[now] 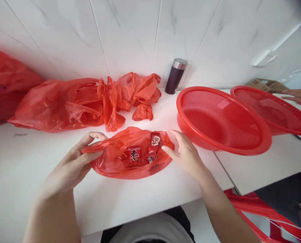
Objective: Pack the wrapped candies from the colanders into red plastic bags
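Observation:
A red plastic bag (110, 165) lies on the white table in front of me, its mouth spread wide toward me. Several small red snack packets show inside it, among them a jujube packet (134, 157) and another dark red packet (155, 139). At the bag's left end, my left hand (76, 160) pinches a gathered corner between thumb and fingers. My right hand (182, 150) grips the right rim of the bag, thumb on the inside and fingers behind it.
Filled and crumpled red plastic bags (56, 104) line the wall. A dark flask (176, 76) stands behind. To the right are a red colander basket (208, 125) and a second basket (274, 108), with another person's hand (298, 96) over it. A red stool (256, 206) sits below.

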`<move>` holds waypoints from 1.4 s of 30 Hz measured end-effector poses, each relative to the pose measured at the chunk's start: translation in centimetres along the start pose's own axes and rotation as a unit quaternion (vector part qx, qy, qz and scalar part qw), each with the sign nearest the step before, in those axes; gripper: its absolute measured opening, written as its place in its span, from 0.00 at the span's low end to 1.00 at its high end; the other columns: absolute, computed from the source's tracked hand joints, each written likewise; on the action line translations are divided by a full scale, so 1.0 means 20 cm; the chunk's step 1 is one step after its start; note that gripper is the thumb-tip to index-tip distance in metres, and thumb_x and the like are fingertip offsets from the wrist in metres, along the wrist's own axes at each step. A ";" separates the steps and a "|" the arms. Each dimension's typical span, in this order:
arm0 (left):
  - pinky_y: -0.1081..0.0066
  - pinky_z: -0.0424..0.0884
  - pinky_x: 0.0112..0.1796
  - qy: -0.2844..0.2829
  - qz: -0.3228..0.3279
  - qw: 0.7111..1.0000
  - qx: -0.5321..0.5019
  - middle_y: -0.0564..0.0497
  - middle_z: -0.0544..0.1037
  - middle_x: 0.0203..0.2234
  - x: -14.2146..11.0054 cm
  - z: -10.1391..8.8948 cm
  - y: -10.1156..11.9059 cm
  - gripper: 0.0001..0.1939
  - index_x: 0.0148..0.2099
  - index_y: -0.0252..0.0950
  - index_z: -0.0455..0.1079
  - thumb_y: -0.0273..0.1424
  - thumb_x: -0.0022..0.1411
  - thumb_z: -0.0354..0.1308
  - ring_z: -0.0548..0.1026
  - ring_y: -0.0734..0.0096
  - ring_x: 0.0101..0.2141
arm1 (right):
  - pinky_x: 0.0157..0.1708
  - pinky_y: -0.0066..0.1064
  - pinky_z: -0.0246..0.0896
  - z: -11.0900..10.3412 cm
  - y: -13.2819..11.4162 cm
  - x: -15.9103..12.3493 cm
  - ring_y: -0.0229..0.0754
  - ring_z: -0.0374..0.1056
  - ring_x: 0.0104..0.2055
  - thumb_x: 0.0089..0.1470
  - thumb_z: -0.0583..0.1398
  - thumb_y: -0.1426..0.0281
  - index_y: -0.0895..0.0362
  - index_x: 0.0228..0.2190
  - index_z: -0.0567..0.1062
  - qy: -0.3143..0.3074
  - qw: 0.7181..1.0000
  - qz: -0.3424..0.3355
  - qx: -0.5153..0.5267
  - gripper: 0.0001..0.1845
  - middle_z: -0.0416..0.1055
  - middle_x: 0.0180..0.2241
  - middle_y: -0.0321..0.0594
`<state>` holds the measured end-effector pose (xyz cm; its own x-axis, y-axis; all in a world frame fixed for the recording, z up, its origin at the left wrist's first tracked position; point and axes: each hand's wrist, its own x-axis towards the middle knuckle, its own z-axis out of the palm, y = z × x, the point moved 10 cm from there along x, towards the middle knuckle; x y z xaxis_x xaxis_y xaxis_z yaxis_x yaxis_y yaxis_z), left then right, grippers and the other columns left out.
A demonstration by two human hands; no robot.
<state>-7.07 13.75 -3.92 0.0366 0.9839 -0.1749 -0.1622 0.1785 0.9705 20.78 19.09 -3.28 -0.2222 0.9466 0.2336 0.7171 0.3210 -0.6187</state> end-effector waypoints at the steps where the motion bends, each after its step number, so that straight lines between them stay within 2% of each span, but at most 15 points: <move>1: 0.76 0.66 0.25 0.005 0.014 1.000 0.015 0.54 0.74 0.29 0.00 0.00 0.01 0.10 0.41 0.43 0.68 0.33 0.56 0.63 0.69 0.75 0.24 | 0.49 0.46 0.62 0.03 0.08 -0.04 0.52 0.65 0.51 0.54 0.62 0.61 0.52 0.55 0.63 -0.029 0.999 0.041 0.005 0.29 0.68 0.51 0.47; 3: 0.77 0.67 0.28 0.023 0.041 0.998 0.046 0.53 0.75 0.35 0.00 -0.02 0.02 0.09 0.41 0.43 0.72 0.32 0.56 0.65 0.69 0.76 0.28 | 0.43 0.43 0.66 0.10 0.17 -0.10 0.48 0.70 0.43 0.55 0.61 0.61 0.52 0.54 0.63 -0.094 0.990 0.092 0.060 0.26 0.71 0.44 0.44; 6: 0.75 0.67 0.31 0.057 0.072 0.993 0.077 0.54 0.74 0.37 0.02 -0.04 0.04 0.08 0.39 0.43 0.74 0.31 0.55 0.65 0.69 0.74 0.30 | 0.36 0.34 0.66 0.06 0.10 -0.08 0.40 0.69 0.34 0.59 0.58 0.62 0.54 0.47 0.67 -0.099 0.976 0.063 0.185 0.16 0.72 0.36 0.40; 12: 0.72 0.65 0.32 0.104 0.099 0.967 0.213 0.57 0.72 0.29 -0.01 -0.02 0.18 0.04 0.35 0.39 0.68 0.28 0.55 0.59 0.69 0.73 0.29 | 0.33 0.29 0.63 -0.45 -0.35 0.07 0.37 0.68 0.32 0.60 0.57 0.65 0.56 0.40 0.70 0.086 0.968 -0.109 0.208 0.08 0.70 0.31 0.37; 15: 0.73 0.65 0.32 0.135 0.114 0.964 0.200 0.58 0.73 0.28 -0.06 -0.02 0.30 0.06 0.35 0.40 0.65 0.28 0.55 0.58 0.70 0.73 0.30 | 0.34 0.29 0.63 -0.67 -0.53 0.13 0.36 0.68 0.33 0.61 0.55 0.68 0.54 0.39 0.70 0.169 0.952 -0.163 0.196 0.06 0.70 0.31 0.36; 19: 0.73 0.69 0.34 0.114 0.140 0.975 0.126 0.60 0.70 0.25 -0.09 0.03 0.45 0.09 0.34 0.40 0.62 0.33 0.57 0.61 0.70 0.75 0.28 | 0.30 0.27 0.61 -0.62 -0.68 0.28 0.35 0.67 0.30 0.58 0.56 0.74 0.56 0.37 0.72 -0.004 0.973 -0.174 0.150 0.06 0.70 0.28 0.34; 20: 0.74 0.69 0.35 0.104 0.138 0.977 0.122 0.60 0.70 0.26 -0.09 0.04 0.48 0.09 0.35 0.40 0.63 0.34 0.58 0.61 0.70 0.75 0.28 | 0.28 0.26 0.59 -0.64 -0.69 0.31 0.34 0.66 0.28 0.57 0.57 0.74 0.56 0.38 0.72 -0.015 0.973 -0.174 0.149 0.06 0.71 0.27 0.34; 23: 0.77 0.67 0.31 0.137 0.136 0.966 0.174 0.59 0.72 0.27 -0.09 0.04 0.57 0.10 0.39 0.40 0.68 0.40 0.58 0.62 0.70 0.75 0.29 | 0.24 0.25 0.55 -0.83 -0.70 0.37 0.31 0.61 0.22 0.57 0.57 0.73 0.56 0.40 0.71 0.075 0.967 -0.181 0.163 0.08 0.72 0.27 0.33; 24: 0.77 0.66 0.30 0.151 0.134 0.959 0.200 0.58 0.73 0.28 -0.10 0.04 0.60 0.12 0.39 0.40 0.70 0.41 0.58 0.62 0.70 0.75 0.29 | 0.23 0.25 0.54 -0.85 -0.70 0.39 0.31 0.60 0.22 0.56 0.58 0.74 0.57 0.39 0.71 0.075 0.968 -0.184 0.151 0.07 0.72 0.27 0.33; 27: 0.77 0.68 0.31 0.139 0.137 0.958 0.207 0.57 0.74 0.26 -0.10 0.07 0.70 0.13 0.36 0.36 0.72 0.40 0.56 0.64 0.71 0.74 0.30 | 0.24 0.25 0.55 -0.82 -0.68 0.41 0.31 0.62 0.22 0.54 0.59 0.77 0.58 0.36 0.73 0.011 0.981 -0.163 0.102 0.06 0.72 0.25 0.35; 30: 0.75 0.71 0.35 0.076 0.186 0.973 0.115 0.55 0.75 0.28 -0.08 0.14 0.83 0.10 0.33 0.34 0.72 0.36 0.57 0.63 0.73 0.73 0.33 | 0.23 0.25 0.56 -0.88 -0.63 0.42 0.33 0.64 0.23 0.55 0.57 0.77 0.59 0.39 0.71 0.051 0.983 -0.130 0.116 0.09 0.73 0.27 0.36; 33: 0.74 0.72 0.33 0.029 0.239 0.970 0.036 0.52 0.74 0.30 -0.06 0.19 0.96 0.09 0.32 0.33 0.73 0.34 0.58 0.62 0.73 0.72 0.33 | 0.27 0.25 0.59 -0.87 -0.63 0.41 0.34 0.67 0.26 0.53 0.58 0.79 0.60 0.38 0.71 0.018 0.988 -0.123 0.096 0.08 0.73 0.26 0.36; 35: 0.73 0.73 0.33 0.024 0.253 0.967 0.001 0.50 0.75 0.33 -0.05 0.21 1.01 0.08 0.32 0.34 0.73 0.35 0.56 0.63 0.74 0.71 0.33 | 0.28 0.25 0.59 -0.90 -0.66 0.40 0.34 0.67 0.27 0.54 0.59 0.79 0.60 0.39 0.71 0.022 0.986 -0.133 0.102 0.09 0.73 0.26 0.36; 38: 0.69 0.75 0.35 0.031 0.266 0.963 -0.043 0.49 0.75 0.41 -0.04 0.23 1.06 0.08 0.33 0.37 0.72 0.35 0.56 0.64 0.75 0.66 0.39 | 0.27 0.24 0.58 -1.00 -0.71 0.39 0.31 0.65 0.24 0.55 0.59 0.78 0.59 0.40 0.70 0.086 0.976 -0.158 0.120 0.09 0.73 0.28 0.35; 42: 0.66 0.75 0.41 0.002 0.278 0.960 -0.041 0.50 0.75 0.42 -0.04 0.29 1.09 0.10 0.42 0.42 0.72 0.35 0.57 0.65 0.75 0.60 0.46 | 0.32 0.26 0.60 -0.97 -0.84 0.42 0.33 0.68 0.27 0.55 0.60 0.77 0.59 0.38 0.71 0.049 0.973 -0.195 0.110 0.07 0.74 0.27 0.34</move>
<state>-5.03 16.79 18.41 -0.0811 0.9276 0.3647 -0.2320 -0.3735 0.8982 19.69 21.07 23.51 -0.3771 0.7469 0.5477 0.4286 0.6649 -0.6117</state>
